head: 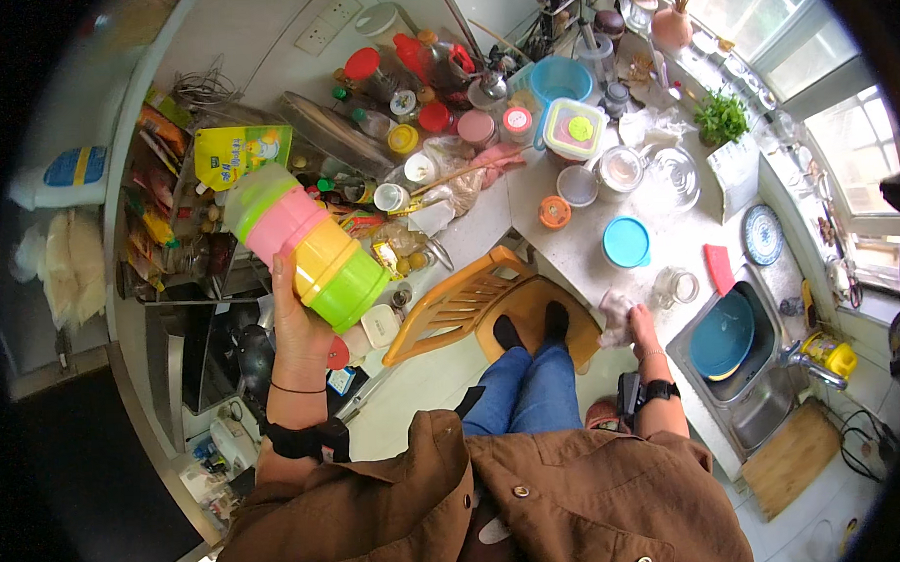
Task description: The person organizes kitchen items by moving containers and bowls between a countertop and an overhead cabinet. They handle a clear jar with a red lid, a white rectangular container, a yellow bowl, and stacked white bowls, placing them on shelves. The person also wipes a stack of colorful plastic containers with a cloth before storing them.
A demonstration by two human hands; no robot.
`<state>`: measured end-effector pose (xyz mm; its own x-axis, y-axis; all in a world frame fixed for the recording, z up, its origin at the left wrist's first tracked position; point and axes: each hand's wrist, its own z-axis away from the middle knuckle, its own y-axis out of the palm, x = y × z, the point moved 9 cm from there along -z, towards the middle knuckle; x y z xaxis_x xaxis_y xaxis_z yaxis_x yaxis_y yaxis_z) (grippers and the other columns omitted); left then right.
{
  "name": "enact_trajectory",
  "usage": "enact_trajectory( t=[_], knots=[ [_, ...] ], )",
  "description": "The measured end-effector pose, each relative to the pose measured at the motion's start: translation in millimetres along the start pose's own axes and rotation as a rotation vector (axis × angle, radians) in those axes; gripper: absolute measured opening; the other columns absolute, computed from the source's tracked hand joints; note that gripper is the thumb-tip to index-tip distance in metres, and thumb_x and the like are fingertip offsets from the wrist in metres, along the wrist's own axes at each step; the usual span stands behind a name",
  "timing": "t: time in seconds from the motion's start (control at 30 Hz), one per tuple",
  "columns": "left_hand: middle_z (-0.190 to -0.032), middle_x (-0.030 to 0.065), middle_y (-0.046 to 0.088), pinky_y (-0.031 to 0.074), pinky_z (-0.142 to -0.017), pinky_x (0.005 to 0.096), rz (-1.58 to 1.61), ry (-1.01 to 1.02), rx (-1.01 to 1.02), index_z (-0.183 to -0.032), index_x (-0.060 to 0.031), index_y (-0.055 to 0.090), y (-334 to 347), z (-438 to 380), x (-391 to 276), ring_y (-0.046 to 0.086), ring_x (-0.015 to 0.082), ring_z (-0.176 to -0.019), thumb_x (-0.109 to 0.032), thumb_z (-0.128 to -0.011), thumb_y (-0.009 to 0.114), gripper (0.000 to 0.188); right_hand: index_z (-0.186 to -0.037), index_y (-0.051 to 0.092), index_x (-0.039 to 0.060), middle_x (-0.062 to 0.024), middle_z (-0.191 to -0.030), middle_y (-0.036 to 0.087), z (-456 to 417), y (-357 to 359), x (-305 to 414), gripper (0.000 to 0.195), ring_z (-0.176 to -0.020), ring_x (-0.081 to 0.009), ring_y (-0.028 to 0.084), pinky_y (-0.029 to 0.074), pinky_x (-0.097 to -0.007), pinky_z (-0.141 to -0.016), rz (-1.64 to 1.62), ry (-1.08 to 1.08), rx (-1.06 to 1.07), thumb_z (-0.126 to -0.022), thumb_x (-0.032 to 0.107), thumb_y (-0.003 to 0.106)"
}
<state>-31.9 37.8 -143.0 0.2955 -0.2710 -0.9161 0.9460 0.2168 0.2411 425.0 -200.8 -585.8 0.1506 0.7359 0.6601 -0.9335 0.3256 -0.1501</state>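
My left hand is raised on the left, gripping a stack of round plastic containers in pink, orange and green, with a clear and green top section. Low at the front edge of the white counter, my right hand holds a crumpled pale cloth. Beside that hand stands an empty-looking glass jar. A tub with a turquoise lid and a small jar with an orange lid are further back on the counter.
Below me, my feet stand on a wooden chair. A steel sink holding a blue basin is at the right. Jars, bottles and bags crowd the left counter. A potted green plant stands near the window.
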Motion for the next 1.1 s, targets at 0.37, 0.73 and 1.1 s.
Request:
enact_trajectory(
  t=[0.37,0.73,1.1],
  knots=[
    [-0.122,0.0106,0.057,0.048,-0.095,0.0387,0.092,0.359,-0.037,-0.130,-0.0011,0.045,-2.9,61.4,-125.2,0.058,0.0242,-0.111,-0.038,-0.094,0.057,0.053,-0.133,0.042,0.0000,-0.0136,-0.126,0.053,229.4,140.3,323.2,0.048,-0.109,-0.0248,0.057,0.049,-0.0361,-0.090,-0.594,-0.126,0.797,-0.086,-0.001,0.041],
    [-0.121,0.0087,0.054,0.041,-0.098,0.0344,0.106,0.799,-0.028,-0.127,-0.0023,0.041,26.4,107.6,-221.7,0.053,0.0179,-0.110,-0.021,-0.085,0.071,0.055,-0.132,0.046,0.0020,-0.0116,-0.123,0.056,433.5,230.2,549.9,0.053,-0.111,-0.0217,0.056,0.045,-0.0347,-0.093,-0.259,-1.444,0.663,-0.083,0.008,0.065],
    [-0.113,0.0092,0.059,0.044,-0.092,0.0315,-0.234,1.017,-0.211,-0.120,0.0019,0.052,23.5,156.6,-239.9,0.058,0.0166,-0.100,-0.015,-0.086,0.069,0.041,-0.136,0.038,0.0025,-0.0234,-0.113,0.048,517.6,281.3,512.6,0.075,-0.102,-0.0411,0.049,0.042,-0.0467,-0.087,0.065,-1.880,0.060,-0.073,0.031,0.070]
  ],
)
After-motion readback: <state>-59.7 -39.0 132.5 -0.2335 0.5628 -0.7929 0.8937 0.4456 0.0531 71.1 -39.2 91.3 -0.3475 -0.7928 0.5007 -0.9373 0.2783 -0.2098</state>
